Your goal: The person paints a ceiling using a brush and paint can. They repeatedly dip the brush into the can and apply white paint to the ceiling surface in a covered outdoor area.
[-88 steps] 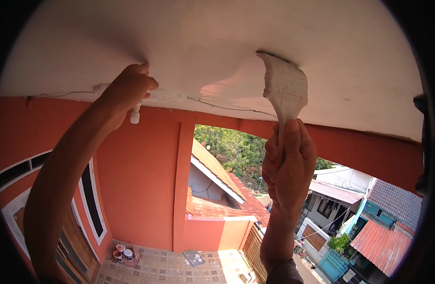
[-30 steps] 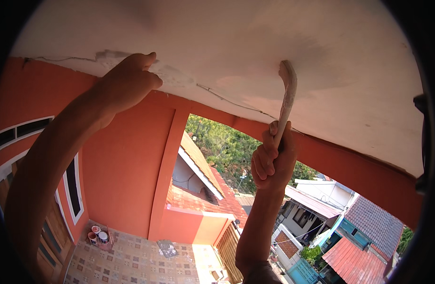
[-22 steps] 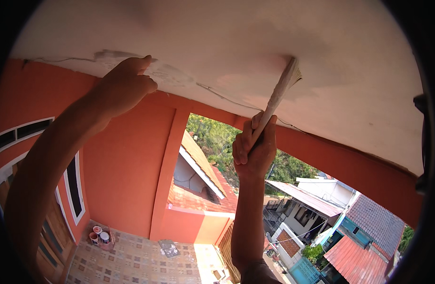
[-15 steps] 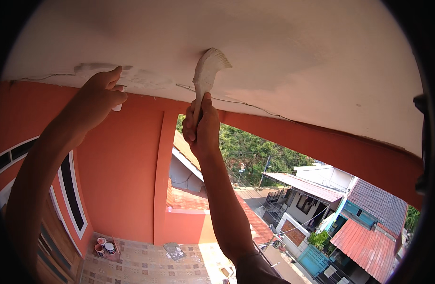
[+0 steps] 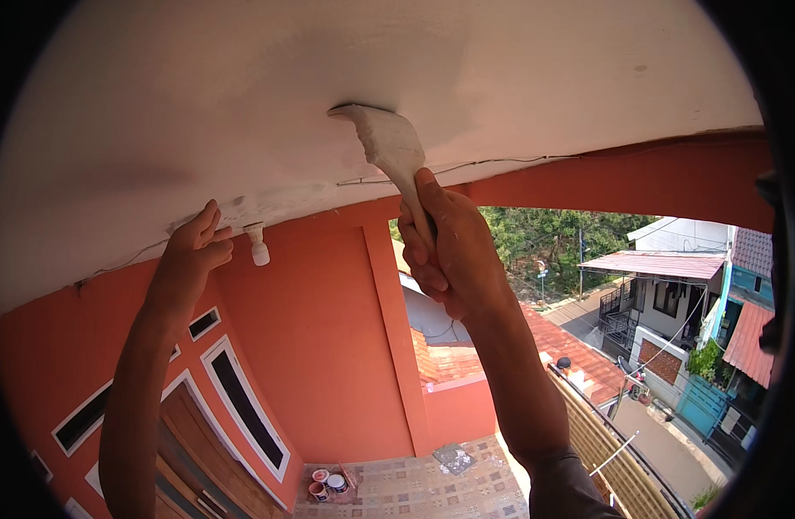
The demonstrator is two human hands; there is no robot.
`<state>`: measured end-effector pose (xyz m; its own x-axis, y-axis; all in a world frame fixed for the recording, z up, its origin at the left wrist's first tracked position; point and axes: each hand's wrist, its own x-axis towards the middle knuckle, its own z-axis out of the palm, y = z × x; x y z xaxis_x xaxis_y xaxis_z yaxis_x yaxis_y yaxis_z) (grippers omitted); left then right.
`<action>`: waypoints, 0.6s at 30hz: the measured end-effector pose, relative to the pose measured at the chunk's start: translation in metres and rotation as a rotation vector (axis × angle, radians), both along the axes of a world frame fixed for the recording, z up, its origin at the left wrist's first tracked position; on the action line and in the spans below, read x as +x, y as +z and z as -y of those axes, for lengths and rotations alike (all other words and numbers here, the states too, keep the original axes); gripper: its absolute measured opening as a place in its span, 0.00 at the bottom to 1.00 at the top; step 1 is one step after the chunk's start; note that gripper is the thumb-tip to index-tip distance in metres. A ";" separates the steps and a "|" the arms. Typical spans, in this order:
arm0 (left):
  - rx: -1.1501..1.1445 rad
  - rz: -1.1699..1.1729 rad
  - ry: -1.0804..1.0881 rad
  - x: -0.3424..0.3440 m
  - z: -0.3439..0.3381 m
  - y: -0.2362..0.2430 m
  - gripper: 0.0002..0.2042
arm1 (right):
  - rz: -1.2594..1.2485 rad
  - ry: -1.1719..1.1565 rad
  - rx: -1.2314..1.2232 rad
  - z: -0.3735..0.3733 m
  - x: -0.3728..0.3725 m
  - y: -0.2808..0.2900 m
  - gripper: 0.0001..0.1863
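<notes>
Wrapped round the handle of a paintbrush (image 5: 387,143) is my right hand (image 5: 454,238), raised in the middle of the view. White paint coats the brush, and its bristles are bent against the pale ceiling (image 5: 536,78). A darker, damp-looking patch surrounds the bristles. My left hand (image 5: 194,246) is lifted near the ceiling's edge at the left, fingers partly stretched and apart, holding nothing that I can see. Just right of it, a white light bulb (image 5: 259,249) hangs from its ceiling socket. A thin cable (image 5: 493,161) runs along the ceiling by the wall.
Orange walls (image 5: 315,337) meet the ceiling. Far below, paint cans (image 5: 320,490) and a grey sheet (image 5: 454,459) lie on the tiled floor (image 5: 393,493). A wooden door (image 5: 185,450) is at lower left. A railing (image 5: 618,441) borders the drop to the street at right.
The brush has swung from bristles pointing right to bristles trailing left on the ceiling. My view has turned, bringing the bulb and railing into sight. My left hand's fingers look more spread.
</notes>
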<state>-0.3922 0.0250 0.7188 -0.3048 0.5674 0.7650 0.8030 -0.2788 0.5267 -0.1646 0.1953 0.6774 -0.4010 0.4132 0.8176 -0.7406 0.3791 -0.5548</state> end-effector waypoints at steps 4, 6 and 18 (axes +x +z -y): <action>0.010 0.006 0.005 0.001 0.000 0.005 0.35 | -0.114 -0.232 0.026 0.009 0.018 -0.020 0.25; 0.018 0.013 -0.002 0.002 0.001 0.004 0.34 | -0.192 -0.282 0.084 0.010 0.015 -0.027 0.25; 0.018 -0.006 0.009 0.014 0.011 0.015 0.33 | -0.248 -0.865 0.263 -0.040 -0.083 0.006 0.14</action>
<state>-0.3783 0.0137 0.7337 -0.3049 0.5512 0.7767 0.8085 -0.2811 0.5170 -0.2479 0.2354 0.6831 0.1572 0.2759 0.9482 -0.2280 0.9444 -0.2370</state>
